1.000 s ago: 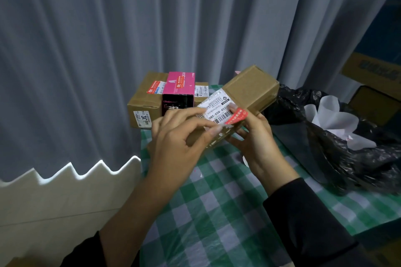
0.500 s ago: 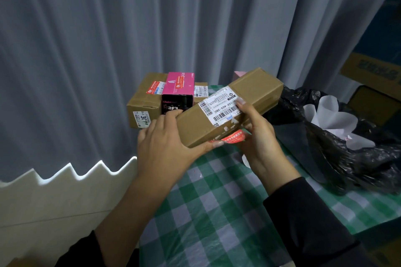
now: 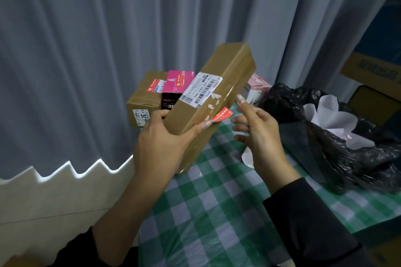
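head view: left hand (image 3: 160, 143) grips the long brown box (image 3: 219, 71) at its near end, fingers wrapped under the far side, thumb over the front edge. box is up in the air, tilted, far end raised toward the grey curtain (image 3: 108, 28), above the green checked tablecloth (image 3: 217, 212). white shipping label (image 3: 201, 89) with barcodes sits on the box's top face. thumb tip presses on a red sticker (image 3: 222, 114) that sticks out from the box's right edge, white torn paper bits just above it. right hand (image 3: 260, 134) is just right of the box, relaxed and holding nothing, index finger pointing up near the box's side; cannot tell if it touches. white paper scrap (image 3: 247, 156) lies on the cloth under that hand. behind the held box: a brown carton (image 3: 143, 97), a pink and black box (image 3: 175, 84) against it, a pale pink box (image 3: 255, 91) to the right. black bin bag (image 3: 325, 147) on the right, crumpled white paper (image 3: 325, 115) inside.
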